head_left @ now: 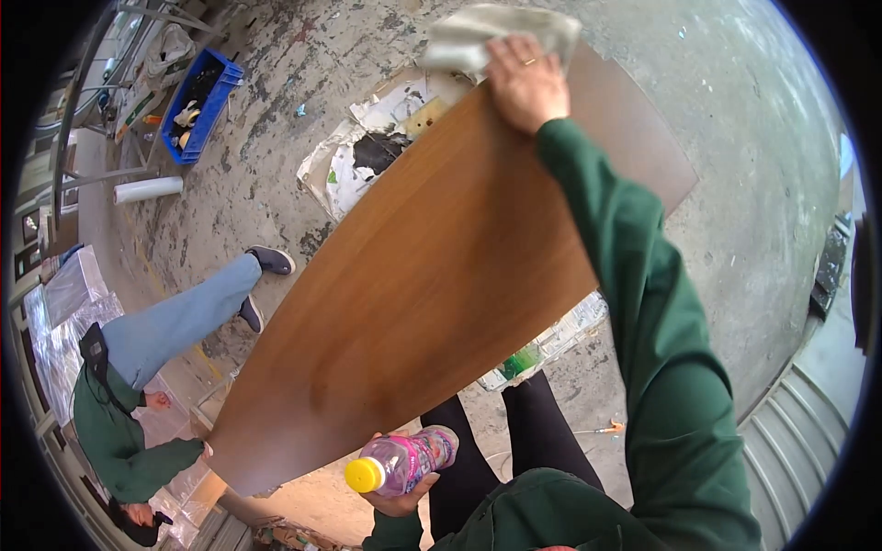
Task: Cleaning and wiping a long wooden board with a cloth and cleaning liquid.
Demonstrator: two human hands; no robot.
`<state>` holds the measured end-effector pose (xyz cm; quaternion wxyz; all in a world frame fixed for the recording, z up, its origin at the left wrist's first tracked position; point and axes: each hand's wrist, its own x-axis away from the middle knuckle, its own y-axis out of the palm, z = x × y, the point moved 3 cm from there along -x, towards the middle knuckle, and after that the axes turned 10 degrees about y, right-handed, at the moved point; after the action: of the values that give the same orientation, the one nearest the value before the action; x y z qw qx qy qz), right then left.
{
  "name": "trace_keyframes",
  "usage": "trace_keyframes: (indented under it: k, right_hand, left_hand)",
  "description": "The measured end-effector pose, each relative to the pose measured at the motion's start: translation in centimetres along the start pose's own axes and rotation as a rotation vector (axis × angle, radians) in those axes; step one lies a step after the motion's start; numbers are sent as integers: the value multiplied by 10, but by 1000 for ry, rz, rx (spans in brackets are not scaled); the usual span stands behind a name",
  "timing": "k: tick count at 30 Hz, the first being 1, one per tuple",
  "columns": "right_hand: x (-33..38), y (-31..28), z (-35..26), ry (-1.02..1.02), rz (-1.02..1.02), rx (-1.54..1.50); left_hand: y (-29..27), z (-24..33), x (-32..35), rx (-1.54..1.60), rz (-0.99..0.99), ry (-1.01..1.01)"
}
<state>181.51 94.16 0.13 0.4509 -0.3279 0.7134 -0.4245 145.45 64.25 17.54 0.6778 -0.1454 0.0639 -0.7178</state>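
A long brown wood-grain board (432, 266) stretches diagonally before me, from near left to far right. My right hand (529, 84) is at its far end, fingers holding a whitish cloth (459, 37) that overhangs the board's left edge and is smeared by motion. Close to my body, beside the near edge, my left hand (404, 500) is wrapped round a clear plastic bottle (409, 464) with a yellow cap and a pink-purple label. The bottle lies tilted, cap toward the left; part of the left hand is hidden behind it.
Another person (119, 404) in a green top stands at left, one hand at the board's near-left corner. Under the board show white, paint-stained pieces (344, 174). Farther left are a blue crate (209, 115), a white roll (149, 189) and plastic-wrapped stacks (69, 294). Grey shutter-like panels (781, 441) stand at right.
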Motion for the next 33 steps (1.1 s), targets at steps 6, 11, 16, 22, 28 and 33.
trace_keyframes:
  k: [6,11,16,22,28,33]
  right_hand:
    - [-30,8,36,265,-92,124]
    - [89,-50,-71,-13,-183,-210]
    - [240,-113,-98,-402,-717,-392]
    - [142,-111,21,-61,-370,-139]
    - [78,-82,161,467,-141,163]
    - [152,-113,123,593,-124,192]
  left_hand:
    - [-1,-17,7,66,71,-81]
    - [10,-7,-4,90,68,-120]
    - [18,-3,-8,81,77,-14]
    - [10,-8,-3,14,1,-60]
    - [35,-16,-4,62,-82,28]
    - [46,-7,-12,66,-107,-3]
